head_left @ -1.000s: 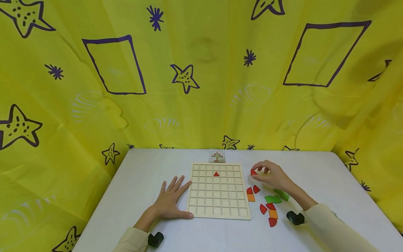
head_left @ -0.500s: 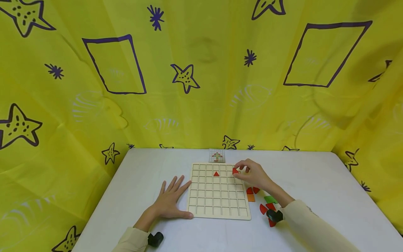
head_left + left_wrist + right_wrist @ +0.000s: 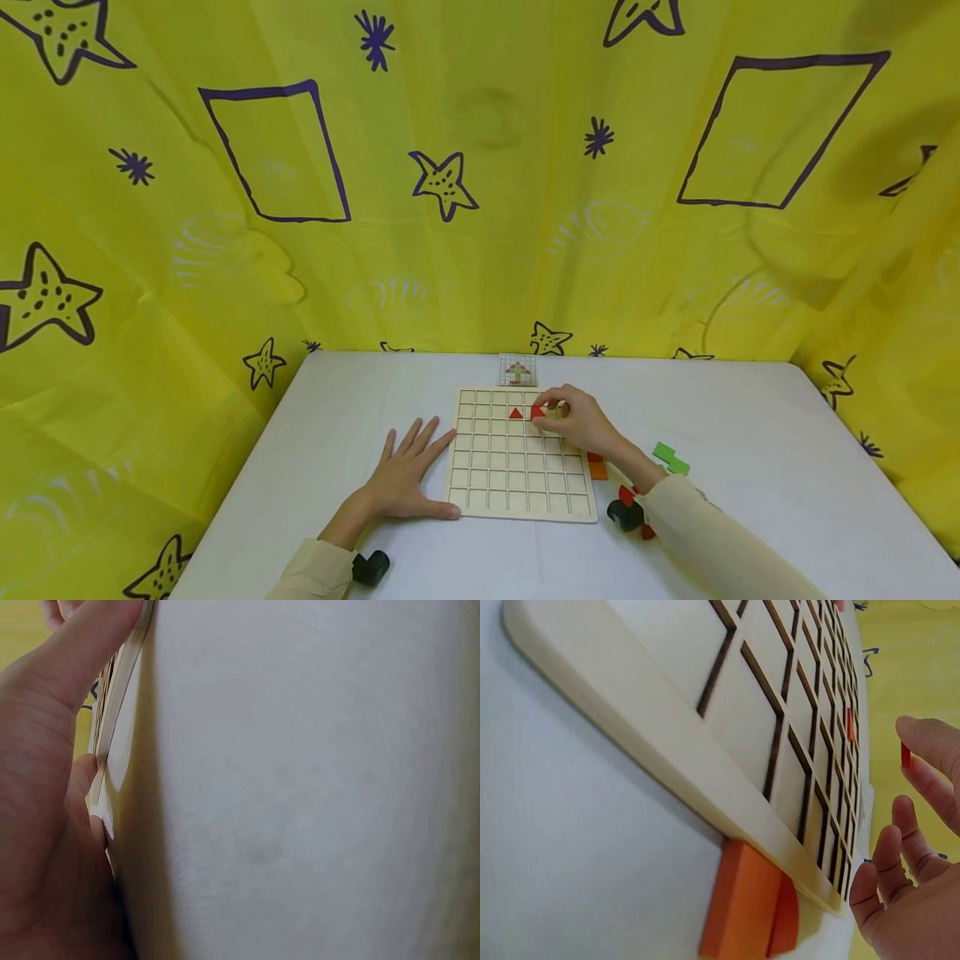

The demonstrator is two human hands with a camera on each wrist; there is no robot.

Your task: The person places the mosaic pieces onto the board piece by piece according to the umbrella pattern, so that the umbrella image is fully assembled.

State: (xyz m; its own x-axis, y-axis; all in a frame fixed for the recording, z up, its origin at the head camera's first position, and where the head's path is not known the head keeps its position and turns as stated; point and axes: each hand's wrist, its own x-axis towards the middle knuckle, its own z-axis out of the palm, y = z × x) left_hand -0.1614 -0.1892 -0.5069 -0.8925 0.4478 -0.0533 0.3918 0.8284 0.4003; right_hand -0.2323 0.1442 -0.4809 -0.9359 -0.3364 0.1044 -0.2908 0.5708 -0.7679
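1. The right hand (image 3: 576, 421) pinches a red piece (image 3: 537, 412) over the grid board (image 3: 498, 460), near a red triangle (image 3: 516, 413) lying on it.
2. The left hand (image 3: 407, 482) lies spread, touching the board's left edge.
3. A pattern card (image 3: 517, 370) sits just past the far edge.

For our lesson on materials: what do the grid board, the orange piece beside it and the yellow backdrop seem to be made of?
Grid board: probably wood or plywood, smooth and matte; pale cream, its cell edges dark brown, as if scorched.
Orange piece: painted wood or plastic, unclear which; even colour, smooth faces.
Yellow backdrop: likely thin fabric or plastic sheeting, hanging in soft folds.
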